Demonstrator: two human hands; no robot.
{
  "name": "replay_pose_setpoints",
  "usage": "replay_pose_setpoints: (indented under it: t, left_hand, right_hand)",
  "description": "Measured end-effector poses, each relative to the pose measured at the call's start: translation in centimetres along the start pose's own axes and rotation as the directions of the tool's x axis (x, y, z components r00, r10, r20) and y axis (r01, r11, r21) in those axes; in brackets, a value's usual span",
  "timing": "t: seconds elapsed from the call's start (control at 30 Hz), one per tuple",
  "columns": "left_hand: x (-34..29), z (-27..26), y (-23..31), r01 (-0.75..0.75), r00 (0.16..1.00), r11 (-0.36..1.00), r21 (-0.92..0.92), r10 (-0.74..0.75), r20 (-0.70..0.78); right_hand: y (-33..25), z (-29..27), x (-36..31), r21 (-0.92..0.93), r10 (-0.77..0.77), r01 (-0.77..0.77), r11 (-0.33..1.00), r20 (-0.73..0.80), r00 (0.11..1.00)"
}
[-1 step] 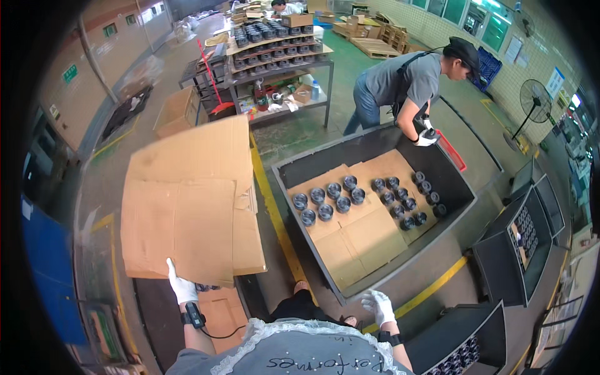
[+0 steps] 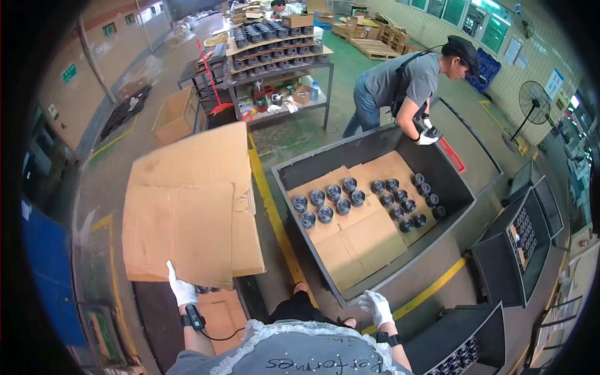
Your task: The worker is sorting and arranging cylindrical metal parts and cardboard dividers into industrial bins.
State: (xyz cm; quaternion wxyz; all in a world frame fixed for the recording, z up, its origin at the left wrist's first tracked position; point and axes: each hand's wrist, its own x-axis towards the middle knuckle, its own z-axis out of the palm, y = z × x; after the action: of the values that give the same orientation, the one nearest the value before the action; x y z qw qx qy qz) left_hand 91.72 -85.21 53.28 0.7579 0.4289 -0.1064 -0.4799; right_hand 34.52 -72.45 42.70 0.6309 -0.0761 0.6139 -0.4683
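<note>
Left grip [image 2: 182,292] holds a cardboard sheet [image 2: 178,231] while the right grip [image 2: 377,306] hangs loose

The left grip, in a white glove, is closed on the lower edge of the cardboard sheet, with the thumb on the near face and the other fingers mostly hidden. The sheet is large, brown and creased, and tilts over a dark bin [image 2: 153,319] at lower left, which has more cardboard inside.

The right grip, also gloved, holds nothing; its fingers are parted and slightly bent, just beside the near corner of a big black bin [image 2: 337,153]. Whether it touches the rim I cannot tell.

Inside that bin, round dark parts [image 2: 343,204] stand in two groups on flat cardboard. At its far right corner a co-worker [image 2: 400,87] leans over, white-gloved hands around a dark thing, near a red tray [image 2: 451,156].

Farther out, a worktop [image 2: 281,73] carries stacked layers of similar parts, and an open carton [image 2: 177,115] sits left of it. To the right are more black bins [image 2: 500,262] and a standing fan [image 2: 535,103].
</note>
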Motion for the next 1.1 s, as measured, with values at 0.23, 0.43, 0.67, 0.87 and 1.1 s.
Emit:
replay_pose_setpoints:
  t: [0.23,0.43,0.67,0.87,1.1]
  left_hand:
    - [5.3,-4.4,-1.6,0.075,0.994,0.996,-0.041,-0.078,-0.082]
    - [6.9,-4.5,-2.8,0.104,0.993,0.993,-0.060,-0.107,-0.055]
    - [5.7,-4.8,-2.1,0.140,0.986,0.989,-0.041,-0.143,-0.080]
    - [5.6,-6.0,-1.3,0.163,0.981,0.987,-0.005,-0.162,-0.102]
    - [6.1,-5.0,-0.8,0.124,0.992,0.984,0.127,-0.123,-0.014]
  right_hand:
    - [-0.3,5.8,0.9,-0.053,0.024,-0.024,0.998,-0.003,1.000]
    - [-1.1,6.5,0.2,-0.124,0.050,-0.064,0.990,-0.109,0.993]
    - [-0.7,6.8,0.2,-0.057,0.042,-0.049,0.997,-0.118,0.992]
    - [0.3,6.7,-0.4,-0.076,0.059,-0.067,0.995,-0.107,0.993]
    - [1.5,5.7,-0.4,0.098,0.007,0.007,0.995,-0.134,0.991]
